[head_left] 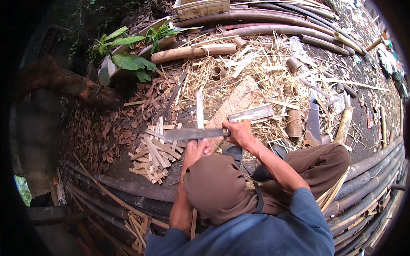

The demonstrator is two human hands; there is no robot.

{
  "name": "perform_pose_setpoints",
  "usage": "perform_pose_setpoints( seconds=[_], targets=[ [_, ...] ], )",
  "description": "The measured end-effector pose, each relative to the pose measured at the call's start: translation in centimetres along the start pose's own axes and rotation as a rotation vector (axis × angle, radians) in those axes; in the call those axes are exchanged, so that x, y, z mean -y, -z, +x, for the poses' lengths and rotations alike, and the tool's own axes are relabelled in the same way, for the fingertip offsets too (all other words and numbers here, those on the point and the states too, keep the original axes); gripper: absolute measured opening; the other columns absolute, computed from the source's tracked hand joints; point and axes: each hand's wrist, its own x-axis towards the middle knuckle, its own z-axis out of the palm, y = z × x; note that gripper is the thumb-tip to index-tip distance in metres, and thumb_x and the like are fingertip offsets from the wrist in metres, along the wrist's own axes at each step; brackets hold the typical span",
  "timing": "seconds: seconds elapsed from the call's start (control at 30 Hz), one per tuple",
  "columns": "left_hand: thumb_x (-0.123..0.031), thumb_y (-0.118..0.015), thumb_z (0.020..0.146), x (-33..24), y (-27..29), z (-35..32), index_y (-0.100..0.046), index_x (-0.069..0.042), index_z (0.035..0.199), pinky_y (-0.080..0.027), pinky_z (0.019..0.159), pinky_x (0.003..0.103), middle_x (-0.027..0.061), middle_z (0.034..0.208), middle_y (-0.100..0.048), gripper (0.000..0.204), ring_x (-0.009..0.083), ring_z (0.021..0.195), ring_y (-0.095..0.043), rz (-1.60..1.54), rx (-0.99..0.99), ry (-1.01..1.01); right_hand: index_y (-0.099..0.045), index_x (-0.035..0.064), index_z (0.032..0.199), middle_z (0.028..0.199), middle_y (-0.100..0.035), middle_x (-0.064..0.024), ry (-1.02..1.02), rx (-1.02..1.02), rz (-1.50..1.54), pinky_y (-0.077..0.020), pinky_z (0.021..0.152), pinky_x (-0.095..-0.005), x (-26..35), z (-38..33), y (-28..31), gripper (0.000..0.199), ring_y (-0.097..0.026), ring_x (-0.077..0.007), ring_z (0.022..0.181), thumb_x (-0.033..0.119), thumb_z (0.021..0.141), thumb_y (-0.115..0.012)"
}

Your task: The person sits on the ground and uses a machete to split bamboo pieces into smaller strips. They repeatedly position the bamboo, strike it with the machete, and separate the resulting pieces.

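Observation:
My right hand [241, 134] is closed round the handle of a broad-bladed knife [188, 135], whose blade points left. The blade lies across a pale bamboo strip [200, 106], just beyond my left hand [196, 150]. That hand is closed on the strip, its fingers curled and partly hidden behind the blade and my knee. Beyond my right hand rests a split bamboo piece [252, 113], on or beside a worn wooden board [232, 102]. To the left of my left hand, a heap of short bamboo slats [153, 155] lies on the ground.
A saw [313, 119] and bamboo offcuts [294, 123] lie to the right among shavings [273, 55]. Long bamboo poles [277, 30] are stacked at the back, with more poles [363, 187] along both near sides. A crate [203, 8], potted plants [128, 55] and a trunk [68, 83] stand far left.

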Motion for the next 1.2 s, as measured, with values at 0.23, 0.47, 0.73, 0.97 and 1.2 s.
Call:
perform_pose_setpoints(
  seconds=[0.23, 0.47, 0.73, 0.97, 1.2],
  targets=[
    [-0.011, -0.055, 0.095, 3.3, 6.8, -1.8, -0.036, 0.000, 0.142, -0.044, 0.059, 0.023, 0.0027, 0.089, -0.054, 0.052, 0.0073, 0.066, -0.049, 0.444, 0.299, -0.384, -0.066, 0.0181, 0.102, 0.072, -0.068, -0.0094, -0.602, -0.162, 0.029, -0.0531, 0.054, -0.0373, -13.5, 0.2, 0.9, 0.029, -0.065, -0.0231, 0.059, 0.029, 0.076, -0.072],
    [-0.010, -0.053, 0.097, 1.5, 0.0, 1.7, -0.043, 0.000, 0.133, -0.036, 0.050, 0.020, -0.0015, 0.078, -0.048, 0.039, 0.0045, 0.061, -0.044, 0.104, 0.028, 0.003, -0.060, 0.0162, 0.093, 0.061, -0.063, -0.0016, 0.045, -0.066, -0.123, -0.0425, 0.044, -0.0434, 0.0, -1.1, 1.4, 0.022, -0.062, -0.0216, 0.051, 0.030, 0.078, -0.069],
    [-0.016, -0.061, 0.094, 4.7, 5.2, -0.5, -0.038, 0.001, 0.141, -0.048, 0.071, 0.025, 0.0035, 0.102, -0.059, 0.055, 0.0089, 0.083, -0.056, 0.135, 0.277, -0.055, -0.061, 0.0124, 0.093, 0.063, -0.057, -0.0025, -0.486, -0.183, -0.069, -0.0333, 0.037, -0.0270, -11.8, 1.5, 4.0, 0.020, -0.043, -0.0107, 0.046, 0.032, 0.090, -0.063],
    [-0.023, -0.060, 0.096, -1.2, 2.7, -0.4, -0.041, 0.001, 0.140, -0.052, 0.082, 0.028, 0.0099, 0.113, -0.063, 0.054, 0.0125, 0.096, -0.063, -0.048, 0.295, 0.325, -0.058, 0.0045, 0.082, 0.059, -0.058, -0.0159, -0.066, -0.127, 0.263, -0.0481, 0.055, -0.0450, -1.8, 2.4, 4.8, 0.017, -0.061, -0.0352, 0.057, 0.019, 0.076, -0.065],
    [-0.012, -0.059, 0.093, 9.9, 1.8, 7.1, -0.016, -0.003, 0.150, -0.040, 0.106, 0.044, 0.0226, 0.145, -0.035, 0.072, 0.0343, 0.130, -0.044, 0.384, 0.032, -0.511, -0.065, -0.0008, 0.079, 0.066, -0.063, -0.0235, -0.461, -0.222, 0.470, -0.0497, 0.061, -0.0452, 1.3, 2.1, 0.3, 0.025, -0.064, -0.0392, 0.064, 0.024, 0.076, -0.064]
  ],
)
